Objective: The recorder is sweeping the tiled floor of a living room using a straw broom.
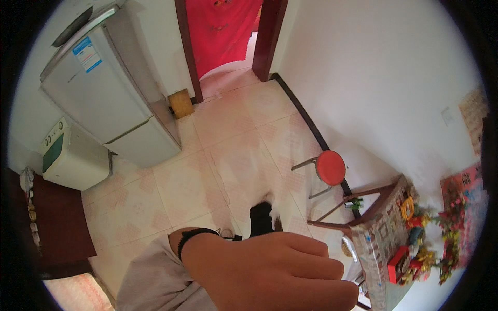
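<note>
1 left hand (282, 269), with black wristband (184, 238) and curled fingers (329, 296); cannot tell if gripping. Beyond: 1 red stool (330, 167). Cannot judge work done or left.

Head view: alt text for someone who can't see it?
The left hand, curled with its palm hidden, looms in the lower foreground over a tiled floor. Beyond stand a refrigerator and washing machine at left, a red stool and table at right.

1 blue-and-white label (87, 54) sits on the upper door of the pale refrigerator (98, 101), its print too small to read. 1 pinkish-red poster (459, 184) on the wall (384, 78) bears dark, illegible marks.
</note>
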A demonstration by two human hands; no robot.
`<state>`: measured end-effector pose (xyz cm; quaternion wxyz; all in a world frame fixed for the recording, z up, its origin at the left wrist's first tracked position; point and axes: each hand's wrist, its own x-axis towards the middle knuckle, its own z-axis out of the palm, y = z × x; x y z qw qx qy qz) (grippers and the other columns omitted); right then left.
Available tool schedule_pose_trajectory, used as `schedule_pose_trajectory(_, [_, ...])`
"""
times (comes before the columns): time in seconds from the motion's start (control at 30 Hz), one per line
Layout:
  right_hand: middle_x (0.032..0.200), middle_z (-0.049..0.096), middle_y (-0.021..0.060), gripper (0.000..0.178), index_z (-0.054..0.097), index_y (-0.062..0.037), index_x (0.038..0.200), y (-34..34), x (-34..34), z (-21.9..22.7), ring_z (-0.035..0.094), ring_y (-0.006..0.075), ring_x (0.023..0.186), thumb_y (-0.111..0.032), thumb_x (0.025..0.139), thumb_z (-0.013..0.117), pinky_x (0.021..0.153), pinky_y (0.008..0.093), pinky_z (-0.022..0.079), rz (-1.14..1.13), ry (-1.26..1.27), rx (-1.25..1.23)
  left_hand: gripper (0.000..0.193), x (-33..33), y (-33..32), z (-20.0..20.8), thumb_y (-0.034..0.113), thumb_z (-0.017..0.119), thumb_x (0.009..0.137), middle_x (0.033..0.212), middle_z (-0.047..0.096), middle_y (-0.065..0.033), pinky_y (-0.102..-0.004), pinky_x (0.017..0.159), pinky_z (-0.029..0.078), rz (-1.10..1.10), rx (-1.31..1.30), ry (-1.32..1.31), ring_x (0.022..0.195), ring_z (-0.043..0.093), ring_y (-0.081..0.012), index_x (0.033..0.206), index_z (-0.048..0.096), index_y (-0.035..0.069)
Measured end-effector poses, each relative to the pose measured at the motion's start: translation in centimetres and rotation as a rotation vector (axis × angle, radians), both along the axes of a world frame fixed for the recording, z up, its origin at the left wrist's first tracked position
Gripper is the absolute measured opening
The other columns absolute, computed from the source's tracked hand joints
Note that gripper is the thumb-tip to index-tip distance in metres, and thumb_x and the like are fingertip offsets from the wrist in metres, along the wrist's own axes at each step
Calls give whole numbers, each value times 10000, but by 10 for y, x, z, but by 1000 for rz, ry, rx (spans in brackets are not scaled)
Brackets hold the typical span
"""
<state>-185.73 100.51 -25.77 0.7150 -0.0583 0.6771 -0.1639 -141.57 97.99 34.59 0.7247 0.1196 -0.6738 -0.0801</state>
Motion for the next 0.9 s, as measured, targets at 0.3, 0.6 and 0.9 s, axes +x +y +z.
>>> schedule_pose_trajectory(0.3, [741, 525, 79, 178, 508, -62, 832, -249, 80, 20, 479, 170, 578, -236, 817, 471, 510, 279, 403, 433, -102, -54, 229, 112, -194, -38, 153, 552, 735, 692, 506, -70, -322, 557, 392, 316, 779, -531, 620, 494, -222, 945, 562, 65])
schedule_pose_trajectory(0.6, [672, 513, 70, 113, 500, -27, 790, -494, 187, 15, 408, 144, 512, -134, 811, 472, 475, 283, 373, 793, -30, 102, 476, 217, -276, -234, 331, 581, 730, 897, 561, -136, -412, 701, 424, 842, 1938, -912, 807, 547, -297, 1130, 474, 97])
schedule_pose_trajectory(0.9, [541, 467, 51, 205, 492, -49, 595, -673, 448, 90, 364, 150, 425, -129, 783, 481, 418, 254, 273, 1100, 223, -1, 442, 378, -417, -272, 315, 556, 756, 910, 555, -147, -403, 708, 426, 956, 1860, -720, 816, 545, -300, 1107, 475, 59])
